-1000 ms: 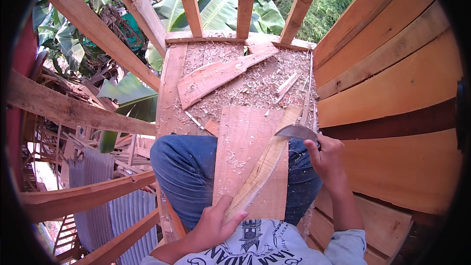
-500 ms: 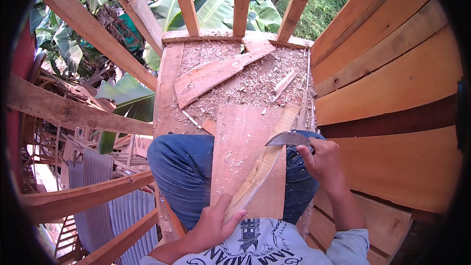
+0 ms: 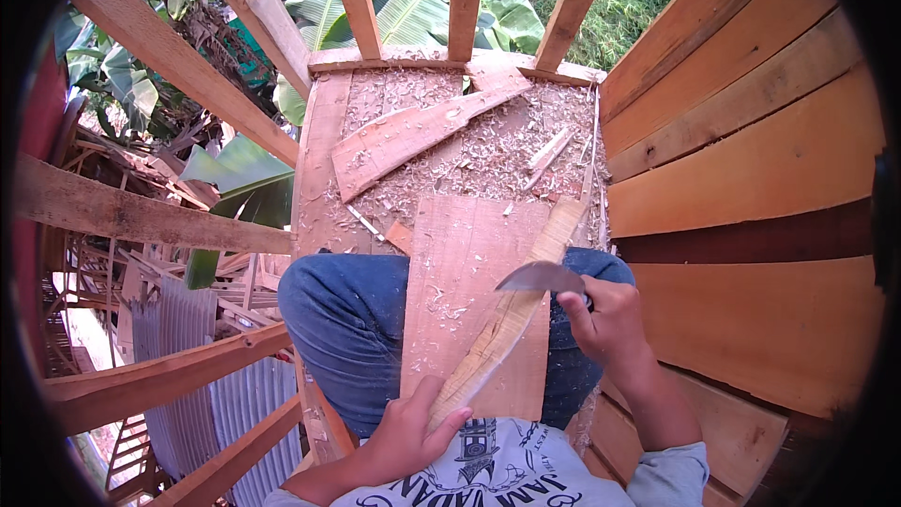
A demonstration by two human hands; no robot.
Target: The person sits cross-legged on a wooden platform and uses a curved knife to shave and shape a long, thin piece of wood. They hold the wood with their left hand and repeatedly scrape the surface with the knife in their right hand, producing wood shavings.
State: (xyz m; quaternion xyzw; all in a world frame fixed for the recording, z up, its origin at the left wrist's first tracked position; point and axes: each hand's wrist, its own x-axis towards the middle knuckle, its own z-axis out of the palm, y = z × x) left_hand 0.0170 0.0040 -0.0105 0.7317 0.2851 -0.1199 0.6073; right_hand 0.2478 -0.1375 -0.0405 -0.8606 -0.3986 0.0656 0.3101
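Shaving-covered wooden platform; left hand grips the near end of a wood strip, right hand clenches a knife on it, above a lap board.

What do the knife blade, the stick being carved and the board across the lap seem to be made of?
Knife blade: looks like metal, dull grey with a faint sheen. Stick: pale raw wood, freshly cut faces with visible grain. Board: unfinished wood, reddish-tan and matte, straight grain, with loose shavings on it.
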